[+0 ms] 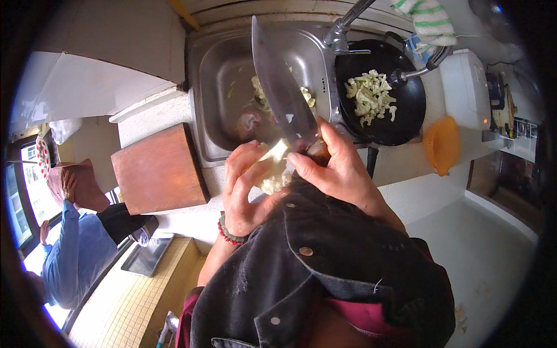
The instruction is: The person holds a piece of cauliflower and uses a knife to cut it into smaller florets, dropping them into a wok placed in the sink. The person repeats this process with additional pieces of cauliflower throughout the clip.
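My left hand (246,187), with a beaded bracelet at the wrist, holds a piece of cauliflower (276,176), stem upward. In my right hand (343,169) is a large kitchen knife (280,82) by its brown handle, its broad blade pointing away over the sink. My right thumb rests close to the cauliflower's stem. Beneath the blade, the stainless steel sink (217,56) contains cauliflower pieces (308,96), partly hidden by the knife. A reddish, blurred round thing (249,124) also lies there. To the right, a black wok (409,117) holds cut cauliflower florets (370,95).
A wooden cutting board (159,169) lies left of the sink. A faucet (337,37) rises behind, its hose head over the wok. An orange plastic basket (441,143) and a white appliance (465,87) stand right. At far left, another person in a blue top (80,252) touches a reddish sheet.
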